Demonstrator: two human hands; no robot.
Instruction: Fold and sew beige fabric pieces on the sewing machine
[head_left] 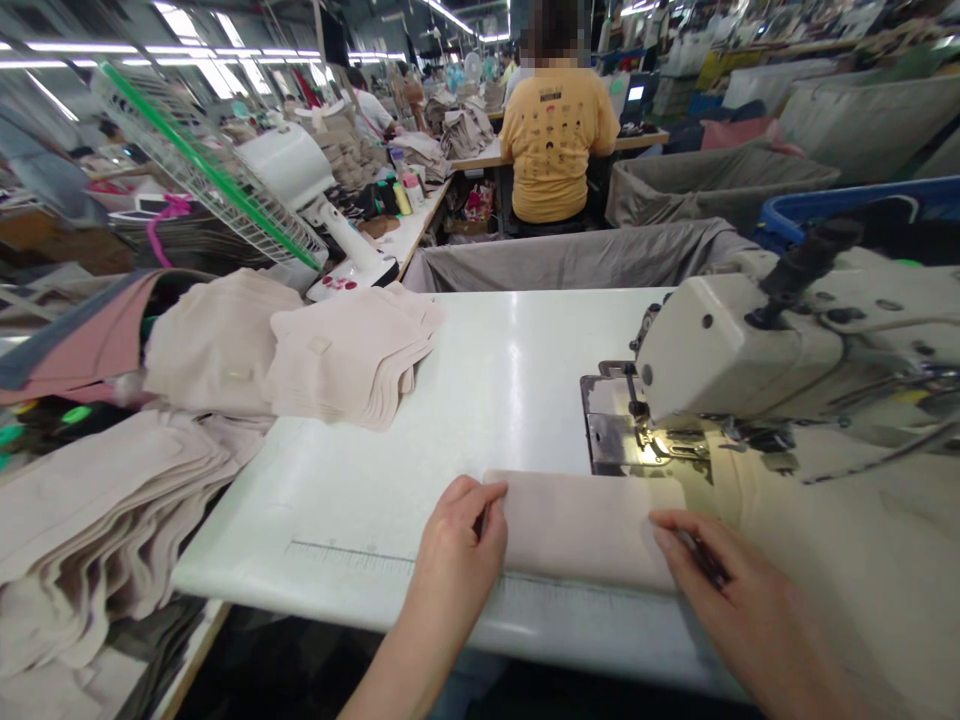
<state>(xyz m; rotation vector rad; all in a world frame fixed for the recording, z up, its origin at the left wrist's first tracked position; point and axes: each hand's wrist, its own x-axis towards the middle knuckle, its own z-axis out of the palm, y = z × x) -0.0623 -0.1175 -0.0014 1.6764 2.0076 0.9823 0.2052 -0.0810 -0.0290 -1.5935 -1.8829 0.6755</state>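
Observation:
A folded beige fabric piece (581, 525) lies flat on the white sewing table (375, 500), in front of the needle plate. My left hand (466, 530) pinches its left edge between thumb and fingers. At its right end, my right hand (720, 575) has thumb and index finger on the edge, with something small and dark showing between the fingers that I cannot make out. The sewing machine (720, 350) stands just beyond the fabric on the right, its needle area lit.
Stacks of beige cut pieces (345, 355) lie at the table's back left, and more layered pieces (112, 500) at the far left. A white fan (289, 170) stands behind them. A person in a yellow shirt (559, 145) sits ahead, beyond a grey cloth bin (570, 262).

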